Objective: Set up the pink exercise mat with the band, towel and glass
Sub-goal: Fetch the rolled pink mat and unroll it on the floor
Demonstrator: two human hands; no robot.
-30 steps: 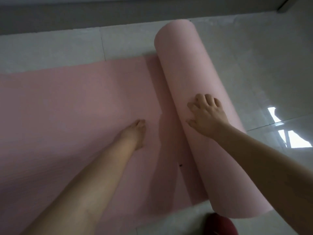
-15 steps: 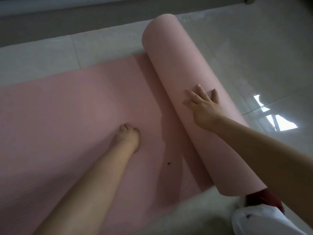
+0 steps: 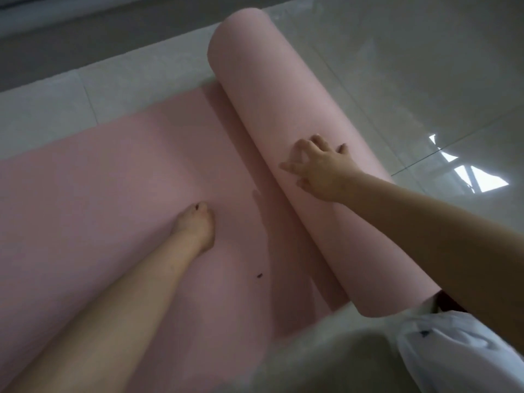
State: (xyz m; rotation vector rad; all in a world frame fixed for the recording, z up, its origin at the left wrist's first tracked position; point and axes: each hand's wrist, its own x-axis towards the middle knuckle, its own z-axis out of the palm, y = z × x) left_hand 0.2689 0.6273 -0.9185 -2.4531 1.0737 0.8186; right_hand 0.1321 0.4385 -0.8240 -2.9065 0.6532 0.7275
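A single wide-angle camera, worn on the person's head, looked forward and steeply down from close above the pale tiled floor (image 3: 425, 80). Both forearms reached into view from the bottom edge. The pink exercise mat (image 3: 99, 180) filled the left and centre, its far edge near the top. No second view existed.

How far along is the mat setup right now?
Done: part of the pink foam exercise mat lies flat on the tiled floor. In hand: right hand pushes the rolled part; left hand pins the flat part. Left: finish unrolling; band, towel, glass unseen.
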